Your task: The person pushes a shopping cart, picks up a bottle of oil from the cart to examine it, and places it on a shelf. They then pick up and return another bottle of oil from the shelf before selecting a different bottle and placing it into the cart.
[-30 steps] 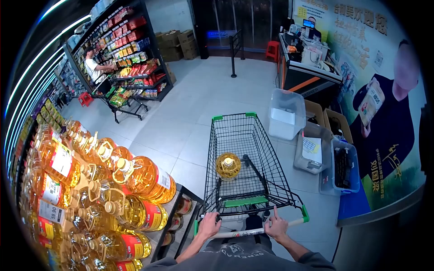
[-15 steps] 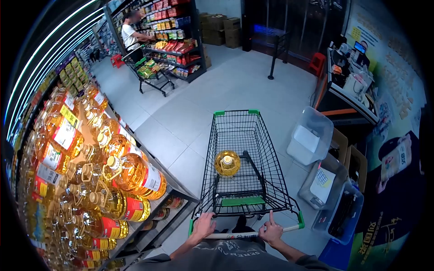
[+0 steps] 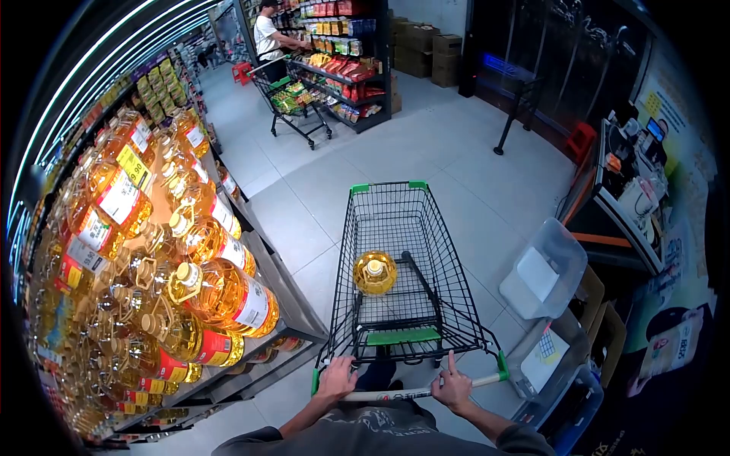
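A black wire shopping cart (image 3: 445, 304) with green corners stands right in front of me. Inside it, toward the left side, is one upright bottle of golden oil (image 3: 375, 273). My left hand (image 3: 335, 378) is wrapped round the left part of the cart's pale handle bar (image 3: 411, 394). On the right part of the same bar rests my right hand (image 3: 454, 386), its index finger stretched forward and the other fingers curled on the bar.
Stacked oil bottles (image 3: 232, 296) rise close on the left. On the right are plastic bins (image 3: 544, 270) and a checkout counter (image 3: 627, 220). Farther off, a person (image 3: 268, 34) stands by another cart (image 3: 285, 99) and a snack shelf (image 3: 342, 68). A black post (image 3: 511, 121) stands ahead.
The shelf, the other person, the post and the counter have shifted to the right in view. The oil bottles on the left look slightly nearer. Both my hands keep their hold on the bar.
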A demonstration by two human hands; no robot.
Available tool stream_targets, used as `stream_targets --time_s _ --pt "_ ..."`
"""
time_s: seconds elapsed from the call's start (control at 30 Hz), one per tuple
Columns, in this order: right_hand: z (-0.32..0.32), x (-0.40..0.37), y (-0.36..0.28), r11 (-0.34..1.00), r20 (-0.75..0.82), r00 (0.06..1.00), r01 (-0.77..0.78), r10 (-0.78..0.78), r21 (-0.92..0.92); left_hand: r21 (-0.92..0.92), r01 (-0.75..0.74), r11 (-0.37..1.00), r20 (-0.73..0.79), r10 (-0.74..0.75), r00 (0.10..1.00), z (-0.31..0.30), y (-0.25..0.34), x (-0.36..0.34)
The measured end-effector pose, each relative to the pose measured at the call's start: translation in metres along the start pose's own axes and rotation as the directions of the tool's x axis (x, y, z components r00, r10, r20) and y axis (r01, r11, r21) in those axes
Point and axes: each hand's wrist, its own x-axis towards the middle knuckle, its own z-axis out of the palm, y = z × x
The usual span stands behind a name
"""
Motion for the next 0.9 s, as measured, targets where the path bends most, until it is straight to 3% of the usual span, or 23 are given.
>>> stream_targets --time_s 0.37,0.57,0.9 --pt "0.027 0.134 0.021 0.994 0.078 0.991 0.107 -0.105 -0.018 0.008 0.152 0.988 -0.085 -0.151 0.985 -0.013 -0.015 0.084" --pt "0.047 0.218 0.031 0.983 0.084 0.979 0.184 -0.184 0.007 -0.027 0.124 0.992 -0.231 -0.127 0.965 -0.023 -0.027 0.132" --pt "0.068 0.35 0.021 0.955 0.119 0.948 0.292 -0.296 0.048 -0.061 0.291 0.955 -0.221 -0.298 0.929 -0.048 -0.037 0.206"
